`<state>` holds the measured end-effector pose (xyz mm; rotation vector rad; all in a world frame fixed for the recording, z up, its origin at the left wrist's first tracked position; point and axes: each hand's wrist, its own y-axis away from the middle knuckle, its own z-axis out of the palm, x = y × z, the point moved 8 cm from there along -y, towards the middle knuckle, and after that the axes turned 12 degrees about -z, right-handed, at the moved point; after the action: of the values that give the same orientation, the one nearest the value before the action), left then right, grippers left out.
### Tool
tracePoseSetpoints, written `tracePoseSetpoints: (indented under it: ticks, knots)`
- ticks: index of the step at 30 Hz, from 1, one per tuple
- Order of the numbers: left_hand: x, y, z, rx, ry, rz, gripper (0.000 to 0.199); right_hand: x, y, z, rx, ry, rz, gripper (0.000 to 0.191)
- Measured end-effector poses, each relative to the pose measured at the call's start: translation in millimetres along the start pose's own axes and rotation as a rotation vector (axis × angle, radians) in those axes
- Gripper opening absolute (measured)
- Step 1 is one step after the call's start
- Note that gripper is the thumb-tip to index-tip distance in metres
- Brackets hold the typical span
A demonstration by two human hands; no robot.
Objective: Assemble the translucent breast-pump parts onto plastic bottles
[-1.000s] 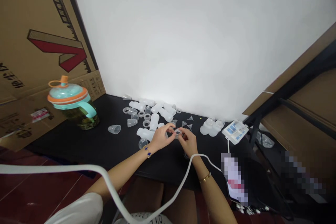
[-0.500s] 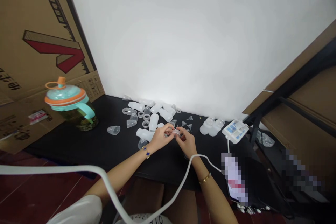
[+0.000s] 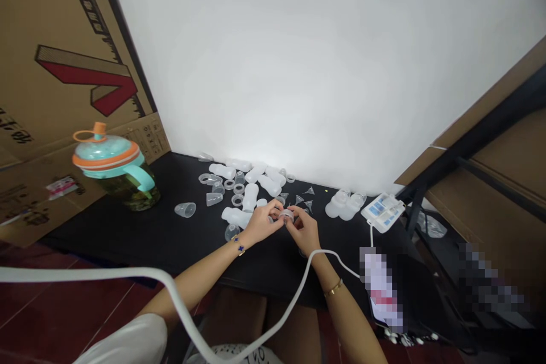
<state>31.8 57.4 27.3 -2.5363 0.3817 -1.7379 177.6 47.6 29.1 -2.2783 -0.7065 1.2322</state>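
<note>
Between the fingertips of both hands is a small translucent screw ring [image 3: 286, 214], like the collar of a baby bottle. My left hand [image 3: 263, 222] pinches it from the left, and my right hand [image 3: 303, 230] grips its right side. Whether a nipple sits inside the ring is too small to tell. Beside my left hand lie several white bottles [image 3: 250, 197], loose rings [image 3: 237, 200] and clear caps [image 3: 214, 199]. A clear dome cap [image 3: 231, 232] rests near my left wrist. Small clear funnel-shaped pieces [image 3: 308, 205] lie just beyond my right hand.
White bottles with tops [image 3: 344, 205] stand to the right, near a white box [image 3: 383, 212]. A white cable [image 3: 294, 301] crosses in front of my arms. At the left is a large jug [image 3: 123, 173] by a cardboard box [image 3: 46, 102]. A phone [image 3: 381, 290] lies right.
Both hands stay in nearly the same place. The ring between the fingers has tilted slightly, and the view has shifted a little.
</note>
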Motion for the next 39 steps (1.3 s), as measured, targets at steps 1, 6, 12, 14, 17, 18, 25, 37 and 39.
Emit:
tracePoseSetpoints:
  ticks: [1, 6, 12, 14, 17, 18, 25, 37, 39]
  knots:
    - [-0.3, -0.1, 0.0, 0.001, -0.001, -0.002, 0.015, -0.4, -0.1, 0.0, 0.0, 0.0, -0.007, 0.03]
    - [-1.8, -0.5, -0.3, 0.007, 0.004, -0.012, 0.014, -1.0, -0.4, 0.6, -0.001, 0.013, -0.017, 0.029]
    - [-2.3, -0.5, 1.4, 0.004, -0.018, -0.018, 0.014, 1.2, -0.2, 2.1, -0.017, -0.003, -0.001, 0.029]
    - [-1.7, -0.8, 2.0, 0.004, -0.027, -0.012, 0.013, 1.8, -0.3, 2.0, -0.022, -0.007, 0.01, 0.028]
    - [-0.2, -0.8, 1.8, 0.012, -0.055, 0.001, 0.012, 2.2, -0.3, 1.6, -0.021, -0.024, 0.022, 0.028]
    - [0.4, -0.6, 1.6, 0.015, -0.069, 0.004, 0.012, 2.5, -0.2, 1.7, -0.02, -0.032, 0.024, 0.028]
    - [4.0, 1.0, 0.2, 0.027, -0.153, 0.02, 0.011, 7.1, 1.1, 2.5, -0.01, -0.027, 0.03, 0.028]
    - [1.0, -0.6, -0.8, 0.049, -0.164, 0.009, 0.01, 6.3, 1.7, 5.0, -0.031, 0.002, 0.006, 0.032]
    - [0.8, -0.7, -1.3, 0.053, -0.163, 0.003, 0.01, 5.9, 1.6, 4.7, -0.031, 0.002, 0.006, 0.032]
